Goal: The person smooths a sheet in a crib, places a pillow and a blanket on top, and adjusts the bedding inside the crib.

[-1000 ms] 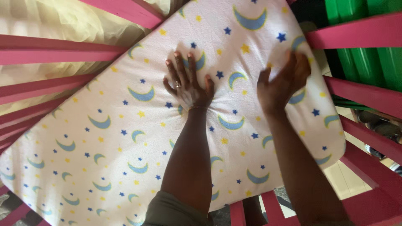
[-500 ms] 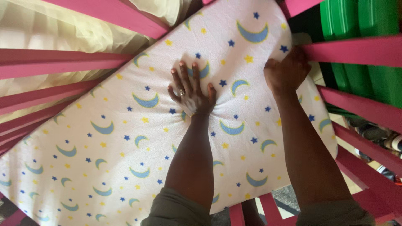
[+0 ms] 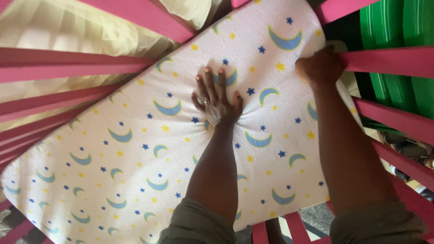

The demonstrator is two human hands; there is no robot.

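Left hand [image 3: 216, 100] flat on mattress [image 3: 135, 149] inside pink crib [image 3: 68, 63], right hand [image 3: 320, 67] gripping its edge (moon-and-star sheet)

You get bright, even daylight on the mattress [image 3: 135, 149], soft shadows beside both forearms, slight motion blur at the pink slats [image 3: 68, 63] near the edges.

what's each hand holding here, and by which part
The right hand grips the moon-and-star mattress at its edge by the pink rails. The left hand holds nothing: it presses flat on the mattress top, fingers spread.
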